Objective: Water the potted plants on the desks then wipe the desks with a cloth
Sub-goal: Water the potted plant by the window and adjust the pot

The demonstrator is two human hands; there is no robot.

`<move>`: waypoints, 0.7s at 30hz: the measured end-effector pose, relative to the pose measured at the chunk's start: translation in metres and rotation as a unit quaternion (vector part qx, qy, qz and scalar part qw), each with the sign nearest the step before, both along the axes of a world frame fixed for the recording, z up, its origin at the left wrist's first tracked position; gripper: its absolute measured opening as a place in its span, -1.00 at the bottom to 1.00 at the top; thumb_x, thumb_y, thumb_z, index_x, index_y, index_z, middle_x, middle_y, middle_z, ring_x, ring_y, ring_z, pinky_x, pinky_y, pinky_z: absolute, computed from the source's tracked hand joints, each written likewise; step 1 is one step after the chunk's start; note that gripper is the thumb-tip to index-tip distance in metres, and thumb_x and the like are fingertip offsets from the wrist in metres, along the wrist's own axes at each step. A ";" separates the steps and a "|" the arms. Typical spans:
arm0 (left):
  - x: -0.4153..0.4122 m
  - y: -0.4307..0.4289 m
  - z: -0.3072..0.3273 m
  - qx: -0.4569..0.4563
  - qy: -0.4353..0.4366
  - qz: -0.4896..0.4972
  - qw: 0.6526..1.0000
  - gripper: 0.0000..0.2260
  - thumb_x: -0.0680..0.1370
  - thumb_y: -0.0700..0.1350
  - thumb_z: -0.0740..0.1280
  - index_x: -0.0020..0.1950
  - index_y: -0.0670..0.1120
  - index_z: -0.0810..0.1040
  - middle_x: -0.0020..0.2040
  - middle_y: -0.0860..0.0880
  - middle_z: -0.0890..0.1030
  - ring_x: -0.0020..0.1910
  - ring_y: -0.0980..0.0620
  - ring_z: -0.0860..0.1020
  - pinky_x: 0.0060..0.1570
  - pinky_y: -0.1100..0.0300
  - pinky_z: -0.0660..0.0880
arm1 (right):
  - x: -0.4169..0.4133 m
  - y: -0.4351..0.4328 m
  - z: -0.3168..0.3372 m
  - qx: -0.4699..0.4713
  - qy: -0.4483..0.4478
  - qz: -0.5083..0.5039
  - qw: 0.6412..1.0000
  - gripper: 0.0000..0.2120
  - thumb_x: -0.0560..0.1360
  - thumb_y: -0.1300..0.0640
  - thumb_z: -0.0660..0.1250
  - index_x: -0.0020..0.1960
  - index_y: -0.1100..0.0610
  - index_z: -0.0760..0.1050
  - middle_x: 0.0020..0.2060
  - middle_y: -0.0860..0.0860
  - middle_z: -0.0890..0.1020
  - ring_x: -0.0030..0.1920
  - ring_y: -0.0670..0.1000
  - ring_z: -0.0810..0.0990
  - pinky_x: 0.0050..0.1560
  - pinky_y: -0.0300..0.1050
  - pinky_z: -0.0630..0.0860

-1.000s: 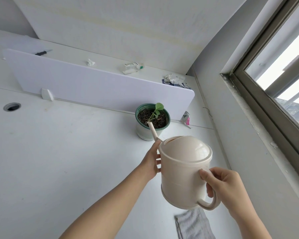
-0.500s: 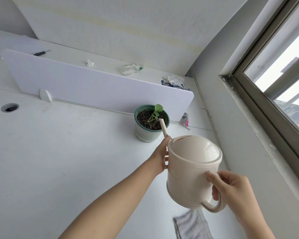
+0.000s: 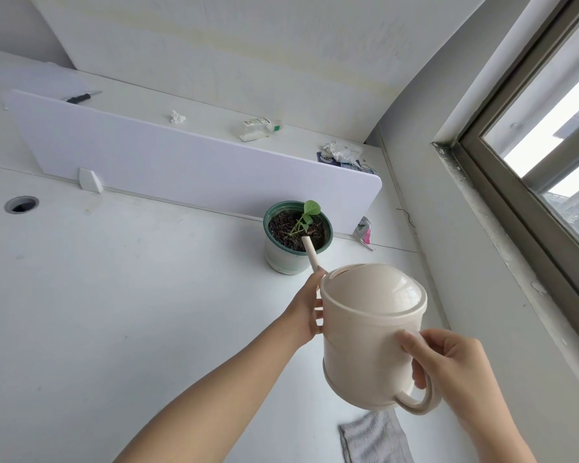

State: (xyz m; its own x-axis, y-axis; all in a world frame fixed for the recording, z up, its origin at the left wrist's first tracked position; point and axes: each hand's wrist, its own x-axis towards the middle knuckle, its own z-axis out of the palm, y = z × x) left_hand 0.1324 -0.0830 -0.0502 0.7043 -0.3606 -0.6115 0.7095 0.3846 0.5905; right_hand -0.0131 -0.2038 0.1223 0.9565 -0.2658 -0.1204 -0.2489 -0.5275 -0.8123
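Note:
A cream watering can [image 3: 370,332] is tilted toward a small potted plant [image 3: 296,235], a green seedling in dark soil in a green-rimmed white pot. The thin spout tip sits over the near edge of the soil. My right hand [image 3: 455,369] grips the can's handle. My left hand [image 3: 306,305] presses against the can's front side, at the base of the spout. A grey cloth [image 3: 373,439] lies on the white desk [image 3: 114,295] just below the can.
A white divider panel [image 3: 181,162] stands behind the pot. Beyond it lie a pen [image 3: 81,96], crumpled paper [image 3: 177,116], a tube [image 3: 259,127] and wrappers [image 3: 343,152]. A cable hole [image 3: 21,204] is at left. A window [image 3: 549,135] and wall close in the right.
The can shifted slightly right, then back left toward the pot. Its spout tip now reaches over the soil near the seedling. Both hands keep their hold.

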 end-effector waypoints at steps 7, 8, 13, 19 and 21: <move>0.010 0.025 0.005 0.000 -0.019 0.031 0.999 -0.81 0.32 0.23 0.36 -0.28 0.14 0.55 -0.20 0.02 0.54 -0.04 -0.05 0.46 -0.09 0.12 0.42 | 0.012 0.018 -0.004 0.016 -0.001 0.029 0.999 -0.63 0.44 0.22 0.34 -0.46 0.41 0.40 -0.69 0.02 0.44 -0.64 -0.10 0.32 -0.57 -0.40 0.25; 0.013 0.028 0.009 0.000 -0.021 0.031 0.999 -0.78 0.31 0.26 0.36 -0.26 0.14 0.57 -0.19 0.02 0.55 -0.02 -0.05 0.47 -0.06 0.11 0.43 | 0.014 0.020 -0.005 0.020 -0.003 0.030 0.999 -0.63 0.44 0.22 0.34 -0.46 0.42 0.40 -0.69 0.02 0.44 -0.64 -0.10 0.32 -0.56 -0.40 0.25; 0.019 0.034 0.016 -0.003 -0.037 0.027 0.999 -0.77 0.29 0.24 0.34 -0.20 0.14 0.57 -0.13 0.03 0.58 0.07 -0.08 0.47 0.00 0.10 0.42 | 0.019 0.025 -0.006 0.027 -0.013 0.034 0.999 -0.62 0.44 0.21 0.34 -0.45 0.43 0.40 -0.70 0.01 0.43 -0.64 -0.12 0.31 -0.56 -0.41 0.25; 0.003 0.029 0.010 0.002 -0.033 0.014 0.999 -0.78 0.33 0.25 0.29 -0.33 0.13 0.58 -0.17 0.02 0.53 -0.08 -0.02 0.49 -0.14 0.16 0.45 | 0.009 0.017 -0.014 0.030 -0.001 0.033 0.999 -0.62 0.44 0.23 0.34 -0.47 0.40 0.39 -0.70 0.01 0.43 -0.64 -0.12 0.31 -0.56 -0.40 0.25; -0.010 0.026 0.011 0.007 -0.037 -0.002 0.999 -0.70 0.43 0.21 0.23 -0.43 0.13 0.52 -0.26 0.05 0.50 -0.19 0.05 0.46 -0.27 0.19 0.39 | 0.001 0.008 -0.019 0.030 0.008 0.028 0.999 -0.61 0.44 0.24 0.34 -0.46 0.44 0.37 -0.69 0.03 0.43 -0.63 -0.11 0.29 -0.56 -0.38 0.24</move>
State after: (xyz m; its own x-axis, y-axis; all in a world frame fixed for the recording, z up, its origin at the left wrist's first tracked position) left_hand 0.1219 -0.0566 -0.0390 0.7463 -0.3551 -0.5630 0.6653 0.3733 0.6465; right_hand -0.0123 -0.1955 0.1030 0.9672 -0.2045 -0.1508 -0.2346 -0.4912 -0.8388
